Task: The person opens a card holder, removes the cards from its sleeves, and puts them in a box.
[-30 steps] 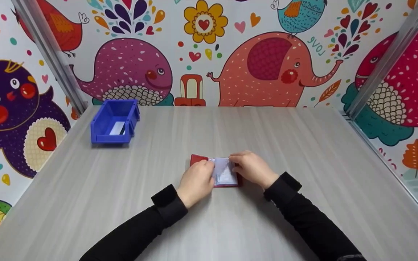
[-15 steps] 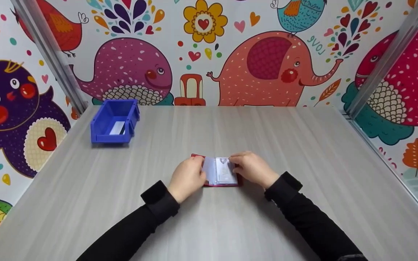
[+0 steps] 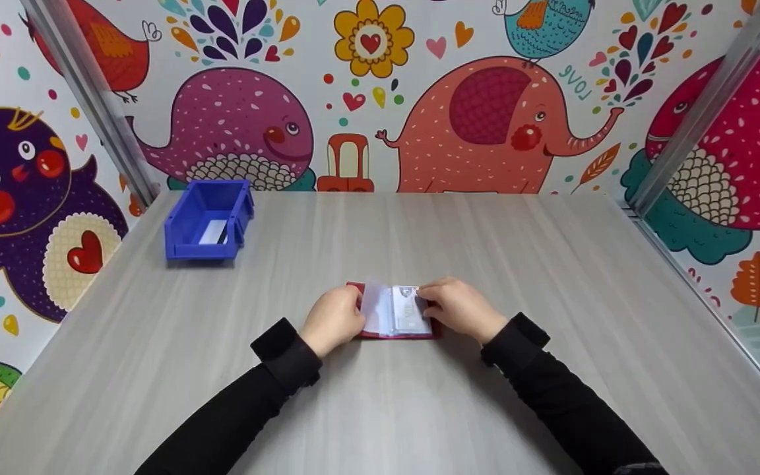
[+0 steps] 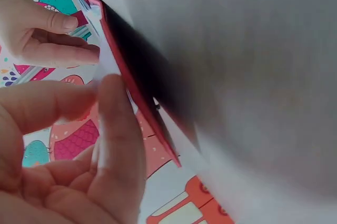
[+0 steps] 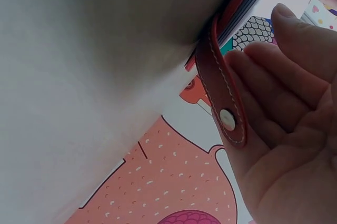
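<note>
Left hand (image 3: 332, 320) pinches a clear page (image 3: 375, 315) of the red wallet (image 3: 400, 337) spread between both hands; right hand (image 3: 462, 307), fingers loosely apart, touches its edge; looks like page-flipping, next probably wants gentle flattening.

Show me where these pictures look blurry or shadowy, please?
Head view: brightly lit, soft shadow beside the right sleeve, clear page smeared along its top edge; left wrist view: dark shadow beneath the red card holder, tabletop blurred; right wrist view: dimmer, but stitching on the red strap is clear.
</note>
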Motion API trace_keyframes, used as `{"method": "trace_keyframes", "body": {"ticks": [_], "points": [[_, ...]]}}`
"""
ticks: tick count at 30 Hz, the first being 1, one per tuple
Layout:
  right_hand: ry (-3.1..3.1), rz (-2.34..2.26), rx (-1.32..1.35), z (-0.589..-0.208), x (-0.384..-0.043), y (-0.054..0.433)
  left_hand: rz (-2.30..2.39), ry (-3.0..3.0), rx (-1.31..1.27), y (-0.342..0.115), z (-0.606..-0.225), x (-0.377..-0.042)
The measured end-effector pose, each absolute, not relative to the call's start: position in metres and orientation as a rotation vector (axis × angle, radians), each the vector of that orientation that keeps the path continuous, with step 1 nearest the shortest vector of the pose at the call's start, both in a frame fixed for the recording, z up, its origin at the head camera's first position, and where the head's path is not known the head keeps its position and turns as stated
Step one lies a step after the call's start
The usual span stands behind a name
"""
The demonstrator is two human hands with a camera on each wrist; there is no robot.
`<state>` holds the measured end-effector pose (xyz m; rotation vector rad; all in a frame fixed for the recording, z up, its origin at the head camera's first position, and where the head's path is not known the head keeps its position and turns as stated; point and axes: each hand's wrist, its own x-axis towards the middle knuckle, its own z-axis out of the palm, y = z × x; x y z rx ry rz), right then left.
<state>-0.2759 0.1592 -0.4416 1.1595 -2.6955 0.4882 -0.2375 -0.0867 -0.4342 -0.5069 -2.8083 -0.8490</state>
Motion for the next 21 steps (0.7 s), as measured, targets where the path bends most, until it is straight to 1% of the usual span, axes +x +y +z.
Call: {"method": "trace_keyframes", "body": {"ticks": [7, 14, 21], "points": [[-2.691, 0.48, 1.18, -0.443, -0.277, 0.16, -0.922, -2.886, -0.46, -0.09, -0.435, -0.243], [-2.694, 0.464, 1.209, -0.443, -0.277, 0.159, -1.181, -2.966, -0.327, -0.094, -0.435, -0.249], [-2.702, 0.46, 1.219, -0.443, -0.276, 0.158, -1.214, -3.002, -0.261, -0.094, -0.435, -0.252]]}}
